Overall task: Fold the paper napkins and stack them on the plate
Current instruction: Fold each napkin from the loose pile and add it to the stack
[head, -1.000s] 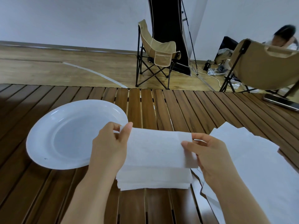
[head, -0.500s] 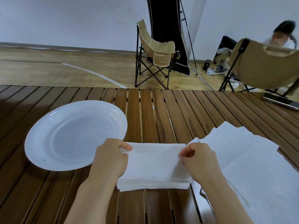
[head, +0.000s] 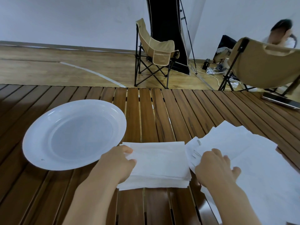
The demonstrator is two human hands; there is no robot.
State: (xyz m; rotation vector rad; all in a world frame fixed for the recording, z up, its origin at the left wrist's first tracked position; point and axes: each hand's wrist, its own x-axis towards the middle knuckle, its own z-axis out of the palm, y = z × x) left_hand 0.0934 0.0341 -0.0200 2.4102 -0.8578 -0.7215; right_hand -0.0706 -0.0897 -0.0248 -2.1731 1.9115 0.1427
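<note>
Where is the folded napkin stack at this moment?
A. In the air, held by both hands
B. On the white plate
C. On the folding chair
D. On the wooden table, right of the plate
D: the stack lies on the table beside the plate, which holds nothing.

Plate point(head: 40, 143) on the table point(head: 162, 111) to my left, folded napkins point(head: 160, 164) just right of it under my left hand point(head: 116, 164), loose napkins point(head: 253, 159) further right under my right hand point(head: 214, 169), chairs point(head: 155, 52) behind the table.
</note>
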